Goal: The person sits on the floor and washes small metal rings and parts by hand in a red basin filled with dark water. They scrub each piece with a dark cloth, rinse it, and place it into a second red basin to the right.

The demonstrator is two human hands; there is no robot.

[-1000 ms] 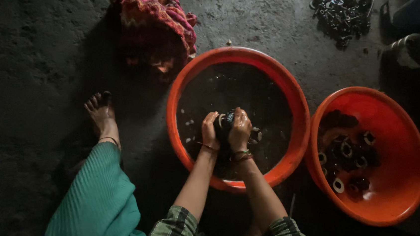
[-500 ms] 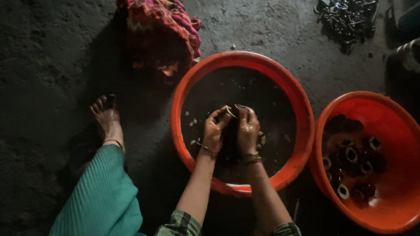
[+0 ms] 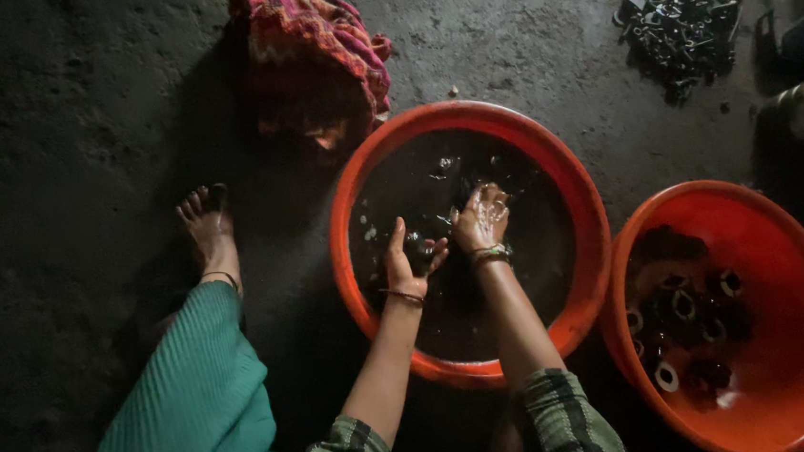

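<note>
Small dark round part point(image 3: 416, 248) is sitting in your left hand point(image 3: 409, 260), fingers curled on it, over the orange plastic basin of dark liquid point(image 3: 368, 171). Your right hand point(image 3: 481, 218) is spreading open, dipping. Wet grip risks dropping it, splashing the floor.

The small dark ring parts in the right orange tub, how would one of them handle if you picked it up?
The ring parts look like rigid metal, so probably stiff and heavy for their size. They look wet and grimy, so likely slippery. Being round, one could roll if set on edge.
</note>
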